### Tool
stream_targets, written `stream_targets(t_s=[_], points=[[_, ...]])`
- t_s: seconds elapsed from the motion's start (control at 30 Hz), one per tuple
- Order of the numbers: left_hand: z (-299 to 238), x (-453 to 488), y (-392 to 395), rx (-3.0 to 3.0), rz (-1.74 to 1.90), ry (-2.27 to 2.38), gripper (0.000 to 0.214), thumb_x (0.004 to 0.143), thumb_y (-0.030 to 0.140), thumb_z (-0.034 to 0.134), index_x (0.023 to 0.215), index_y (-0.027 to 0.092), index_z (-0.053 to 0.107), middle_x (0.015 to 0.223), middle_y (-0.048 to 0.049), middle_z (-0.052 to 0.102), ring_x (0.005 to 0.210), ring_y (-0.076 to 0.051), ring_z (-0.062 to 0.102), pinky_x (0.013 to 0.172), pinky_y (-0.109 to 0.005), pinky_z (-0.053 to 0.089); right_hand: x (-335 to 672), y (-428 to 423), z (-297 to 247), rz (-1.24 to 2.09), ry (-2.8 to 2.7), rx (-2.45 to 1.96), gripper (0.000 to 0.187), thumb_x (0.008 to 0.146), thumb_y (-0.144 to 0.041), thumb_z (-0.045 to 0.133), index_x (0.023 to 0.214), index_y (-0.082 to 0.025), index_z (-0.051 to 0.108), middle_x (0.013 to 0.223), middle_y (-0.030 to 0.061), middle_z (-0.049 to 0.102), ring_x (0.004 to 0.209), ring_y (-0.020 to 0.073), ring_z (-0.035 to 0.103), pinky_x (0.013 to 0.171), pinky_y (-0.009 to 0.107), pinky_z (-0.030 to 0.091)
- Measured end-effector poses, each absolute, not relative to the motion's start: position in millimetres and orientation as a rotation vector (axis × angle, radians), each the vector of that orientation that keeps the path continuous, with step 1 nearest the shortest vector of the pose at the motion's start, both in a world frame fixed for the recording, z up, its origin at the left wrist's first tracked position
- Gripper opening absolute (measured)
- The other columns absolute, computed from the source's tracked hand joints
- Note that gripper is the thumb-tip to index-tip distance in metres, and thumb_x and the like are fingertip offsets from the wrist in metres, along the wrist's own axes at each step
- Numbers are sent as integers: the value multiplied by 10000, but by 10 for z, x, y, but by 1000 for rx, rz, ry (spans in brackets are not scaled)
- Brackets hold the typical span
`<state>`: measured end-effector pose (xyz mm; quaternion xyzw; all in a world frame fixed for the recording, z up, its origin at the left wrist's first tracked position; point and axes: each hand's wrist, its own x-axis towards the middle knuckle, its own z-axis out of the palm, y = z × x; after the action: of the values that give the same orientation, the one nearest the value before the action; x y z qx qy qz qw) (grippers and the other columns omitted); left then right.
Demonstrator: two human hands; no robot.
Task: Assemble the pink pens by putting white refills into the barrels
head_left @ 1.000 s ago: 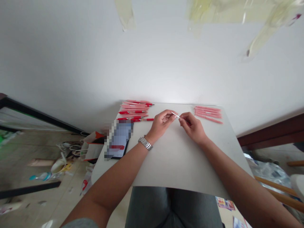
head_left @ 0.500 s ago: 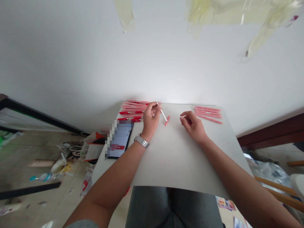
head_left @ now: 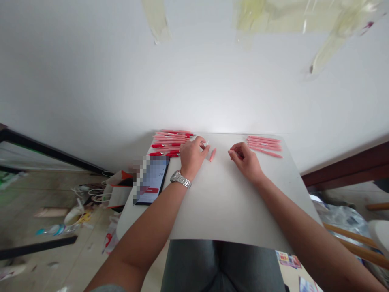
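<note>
My left hand (head_left: 193,157), with a metal watch on its wrist, is pinched on a thin white stick (head_left: 207,142). Only a short end of the stick shows beyond the fingertips. A short pink pen part (head_left: 213,155) lies on the white table between my hands, apart from both. My right hand (head_left: 245,159) is closed, thumb against fingers; what it holds, if anything, is hidden. Left of my left hand lies a pile of pink and red pens (head_left: 170,138). Past my right hand, several pink pen barrels (head_left: 264,143) lie in a row.
A phone (head_left: 152,180) lies at the left of the white table (head_left: 225,211), its screen partly pixelated. The wall (head_left: 212,81) rises behind the table. Bags and cables (head_left: 97,194) sit on the floor at left, and clear plastic wrapping (head_left: 346,219) at right.
The white stick pointed down to the pink part; now only a short end shows by my left fingertips. My left hand has turned and lowered slightly. My right hand has hardly moved.
</note>
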<state>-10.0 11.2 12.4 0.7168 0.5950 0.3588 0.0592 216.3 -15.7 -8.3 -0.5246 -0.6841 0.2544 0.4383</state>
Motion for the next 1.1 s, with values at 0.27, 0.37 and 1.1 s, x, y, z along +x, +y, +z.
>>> stream_targets(t_s=[0.27,0.37,1.1], points=[[35,-60,161,2261,1060,1845,132,880,309,795,927,268,679,802,-10,768,887,-291,664,847,-429,382,2144,-187,-25,608,-1728,-1301,248,983,-482,600,1019,-236,594,831,14,669,649,144,561,634,282,457],[7,-66,171,2272,1096,1816,143,861,294,809,913,264,680,799,-17,764,876,-293,658,829,-430,377,2142,-198,6,595,-1746,-1296,195,984,-420,583,1039,-233,597,871,26,688,643,143,555,647,291,463],[81,-79,116,2228,1258,1533,70,993,253,610,995,235,677,927,-20,743,839,-195,639,870,-368,478,2167,-124,-138,602,-1693,-1300,245,941,-480,657,1061,-270,617,944,27,737,782,179,683,725,318,582]])
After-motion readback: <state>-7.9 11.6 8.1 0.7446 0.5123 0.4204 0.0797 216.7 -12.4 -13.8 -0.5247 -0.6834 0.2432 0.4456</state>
